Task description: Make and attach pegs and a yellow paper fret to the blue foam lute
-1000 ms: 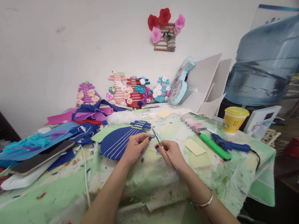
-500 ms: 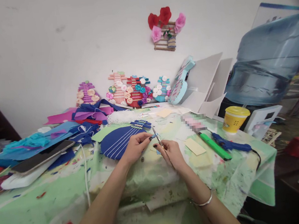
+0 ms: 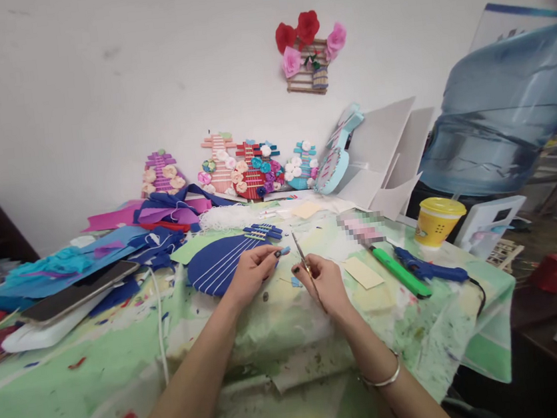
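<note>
Between the fingertips of my left hand [image 3: 254, 271] is a small light-blue piece [image 3: 285, 251], pinched at its near end. My right hand [image 3: 326, 283] is closed around slim metal scissors [image 3: 299, 247]; their pointed blades look together and stand just right of the blue piece, apart from it. My fingers partly hide the handles. Behind my left hand lies a dark-blue pipa-shaped craft piece [image 3: 215, 266] with white strings and blue pegs at its neck. Small light-blue scraps [image 3: 295, 281] lie on the cloth between my hands.
A green utility knife [image 3: 400, 272], a blue glue gun [image 3: 431, 268], a cream card [image 3: 363, 272] and a yellow cup [image 3: 439, 221] are on the right. A phone [image 3: 81, 293] and coloured felt [image 3: 73, 259] lie left, beside a white cable [image 3: 159, 323]. Finished pipa crafts [image 3: 251, 172] line the wall.
The scissors have moved slightly right, away from the light-blue piece, and their blades have come together. My left hand stays nearly in place, still pinching the piece.
</note>
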Demonstrator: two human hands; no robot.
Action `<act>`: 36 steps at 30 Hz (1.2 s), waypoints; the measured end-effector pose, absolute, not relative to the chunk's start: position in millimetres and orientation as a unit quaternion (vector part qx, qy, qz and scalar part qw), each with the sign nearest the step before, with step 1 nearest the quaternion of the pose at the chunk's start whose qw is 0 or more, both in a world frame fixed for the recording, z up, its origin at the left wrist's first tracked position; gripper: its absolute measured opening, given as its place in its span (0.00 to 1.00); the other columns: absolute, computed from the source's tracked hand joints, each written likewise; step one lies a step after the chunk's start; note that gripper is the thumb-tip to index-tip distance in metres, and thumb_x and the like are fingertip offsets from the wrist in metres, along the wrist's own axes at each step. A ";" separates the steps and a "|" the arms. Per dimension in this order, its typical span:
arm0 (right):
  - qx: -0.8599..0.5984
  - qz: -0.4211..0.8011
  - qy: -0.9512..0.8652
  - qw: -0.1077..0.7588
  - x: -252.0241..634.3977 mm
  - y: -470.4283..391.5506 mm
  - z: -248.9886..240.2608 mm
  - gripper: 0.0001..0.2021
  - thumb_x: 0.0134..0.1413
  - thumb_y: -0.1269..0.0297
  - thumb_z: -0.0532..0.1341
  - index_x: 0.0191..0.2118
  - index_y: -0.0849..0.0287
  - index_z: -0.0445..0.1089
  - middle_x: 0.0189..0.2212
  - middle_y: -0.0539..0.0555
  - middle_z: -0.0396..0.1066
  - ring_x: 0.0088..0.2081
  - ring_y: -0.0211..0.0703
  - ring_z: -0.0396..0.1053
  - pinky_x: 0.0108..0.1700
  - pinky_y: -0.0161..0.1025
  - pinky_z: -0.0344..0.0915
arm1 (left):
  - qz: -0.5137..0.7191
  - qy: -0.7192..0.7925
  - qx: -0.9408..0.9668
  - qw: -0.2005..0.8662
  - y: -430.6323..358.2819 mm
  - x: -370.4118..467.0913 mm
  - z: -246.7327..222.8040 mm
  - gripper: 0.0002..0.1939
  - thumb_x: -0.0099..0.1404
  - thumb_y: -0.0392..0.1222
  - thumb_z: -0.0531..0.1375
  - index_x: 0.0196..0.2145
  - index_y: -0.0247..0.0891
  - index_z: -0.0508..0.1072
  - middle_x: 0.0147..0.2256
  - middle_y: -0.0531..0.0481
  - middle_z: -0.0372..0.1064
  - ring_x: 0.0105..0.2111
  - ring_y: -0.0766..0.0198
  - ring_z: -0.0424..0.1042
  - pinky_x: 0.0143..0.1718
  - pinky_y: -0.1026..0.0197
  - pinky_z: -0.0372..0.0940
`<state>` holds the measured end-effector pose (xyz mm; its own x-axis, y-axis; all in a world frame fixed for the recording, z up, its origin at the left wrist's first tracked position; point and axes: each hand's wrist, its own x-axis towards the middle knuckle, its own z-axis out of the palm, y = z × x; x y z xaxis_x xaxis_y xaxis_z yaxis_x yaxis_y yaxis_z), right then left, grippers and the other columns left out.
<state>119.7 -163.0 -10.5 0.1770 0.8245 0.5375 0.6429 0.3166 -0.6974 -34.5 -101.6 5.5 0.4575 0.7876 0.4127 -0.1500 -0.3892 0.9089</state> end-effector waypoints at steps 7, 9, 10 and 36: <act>-0.632 -0.054 -0.658 0.407 118.3 -172.5 -3.8 0.17 0.47 0.47 0.57 0.26 0.57 0.63 0.17 0.47 0.62 0.20 0.36 0.57 0.24 0.32 0.46 | 0.452 0.229 0.698 0.506 -101.8 -34.4 4.6 0.15 0.60 0.47 0.55 0.37 0.32 0.71 0.11 0.60 0.50 0.13 0.75 0.46 0.17 0.68 0.40; -0.638 -0.095 -0.654 0.394 119.2 -172.3 -5.4 0.17 0.49 0.47 0.56 0.28 0.57 0.64 0.19 0.49 0.65 0.21 0.37 0.61 0.25 0.32 0.46 | 0.449 0.228 0.701 0.505 -101.7 -34.6 4.1 0.15 0.61 0.47 0.55 0.37 0.31 0.71 0.11 0.61 0.50 0.13 0.75 0.46 0.16 0.68 0.40; -0.639 -0.110 -0.653 0.392 119.9 -171.7 -6.7 0.17 0.50 0.47 0.56 0.29 0.57 0.65 0.19 0.50 0.66 0.22 0.38 0.62 0.25 0.32 0.47 | 0.448 0.228 0.702 0.504 -101.7 -34.6 4.0 0.15 0.61 0.47 0.55 0.37 0.31 0.71 0.11 0.61 0.50 0.12 0.75 0.46 0.16 0.68 0.40; -0.632 -0.260 -0.606 0.407 124.3 -161.5 -25.7 0.23 0.49 0.42 0.55 0.23 0.59 0.68 0.17 0.51 0.71 0.20 0.37 0.67 0.24 0.34 0.44 | 0.437 0.248 0.712 0.491 -103.6 -33.1 4.5 0.17 0.60 0.48 0.55 0.38 0.31 0.71 0.11 0.61 0.50 0.12 0.76 0.46 0.16 0.68 0.42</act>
<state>124.3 -161.5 -25.7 0.1298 0.5554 0.8214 0.9778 0.0659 -0.1991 -33.1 -103.6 4.5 0.4956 0.7819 0.3781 -0.0747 -0.3954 0.9155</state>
